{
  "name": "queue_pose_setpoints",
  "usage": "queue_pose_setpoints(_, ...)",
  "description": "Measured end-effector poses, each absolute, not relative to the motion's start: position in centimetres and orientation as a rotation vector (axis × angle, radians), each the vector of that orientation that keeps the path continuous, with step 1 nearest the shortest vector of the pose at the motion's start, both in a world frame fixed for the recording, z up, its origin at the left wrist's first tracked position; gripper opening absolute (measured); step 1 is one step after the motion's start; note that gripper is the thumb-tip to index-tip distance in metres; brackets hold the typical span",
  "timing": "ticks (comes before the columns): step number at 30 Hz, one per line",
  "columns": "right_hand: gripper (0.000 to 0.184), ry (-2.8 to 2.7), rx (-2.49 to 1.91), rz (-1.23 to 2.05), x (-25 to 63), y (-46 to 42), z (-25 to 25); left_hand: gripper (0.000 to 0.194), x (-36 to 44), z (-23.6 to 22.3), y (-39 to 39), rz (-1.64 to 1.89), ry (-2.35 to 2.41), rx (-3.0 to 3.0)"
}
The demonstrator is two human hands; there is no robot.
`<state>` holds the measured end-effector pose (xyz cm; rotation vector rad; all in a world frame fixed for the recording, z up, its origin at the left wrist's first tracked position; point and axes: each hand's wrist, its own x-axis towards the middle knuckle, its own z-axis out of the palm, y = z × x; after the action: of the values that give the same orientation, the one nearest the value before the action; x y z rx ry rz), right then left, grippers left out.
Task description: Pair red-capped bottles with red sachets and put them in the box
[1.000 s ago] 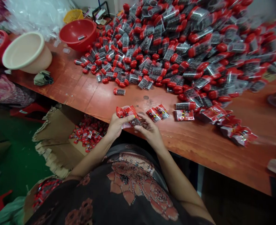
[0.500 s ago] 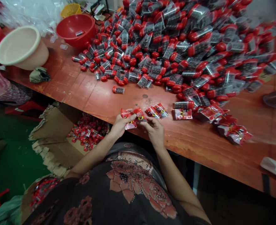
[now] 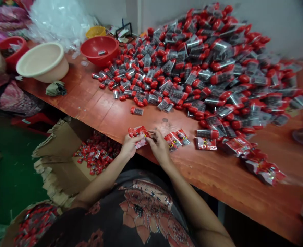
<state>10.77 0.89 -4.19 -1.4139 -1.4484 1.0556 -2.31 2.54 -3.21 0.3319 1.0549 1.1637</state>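
Note:
Just over the table's front edge, my left hand (image 3: 130, 146) is closed on a few small red printed packets (image 3: 138, 131), its thumb lying across them. My right hand (image 3: 159, 148) is at their right side, fingers bent and thumb and fingertips pinched at the edge of a packet. Beside the right hand, three similar flat packets (image 3: 177, 139) lie overlapping in a row on the table. Another packet (image 3: 205, 143) lies further right, below a clear tube with a red cap (image 3: 207, 133).
A large heap of red-capped clear tubes (image 3: 192, 68) covers the back of the table (image 3: 107, 116). A white basin (image 3: 43, 63) and red bowl (image 3: 100, 51) stand left. Below, a torn cardboard box (image 3: 56, 151) holds many red packets. More packets (image 3: 259, 159) lie right.
A packet from my right hand now lies in the row, which has grown from two to three. My right hand has come back to the packets in my left. The view has shifted.

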Motion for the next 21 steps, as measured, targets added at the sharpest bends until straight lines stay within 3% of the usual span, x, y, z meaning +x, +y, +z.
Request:
queue_pose_setpoints(6, 0.044, -1.917, -1.455, 0.997, 9.4, 5.7, -3.1, 0.054, -5.1, -3.7, 4.4, 1.274, 1.082, 0.288)
queue_pose_setpoints(11, 0.046, -2.179, -1.325, 1.044, 8.6, 10.1, -2.9, 0.043, -6.6, -4.2, 5.5, 1.346, 1.109, 0.213)
queue_pose_setpoints(17, 0.033, -2.271, -1.546, 0.445, 7.0, 15.0, -4.4, 0.030, -7.9, -4.1, 6.2, 1.314, 1.132, 0.072)
queue_pose_setpoints(21, 0.036, -2.370, -1.658, 0.421, 6.6, 14.2, -4.9, 0.027, -8.1, -3.5, 6.3, 1.270, 1.135, 0.036)
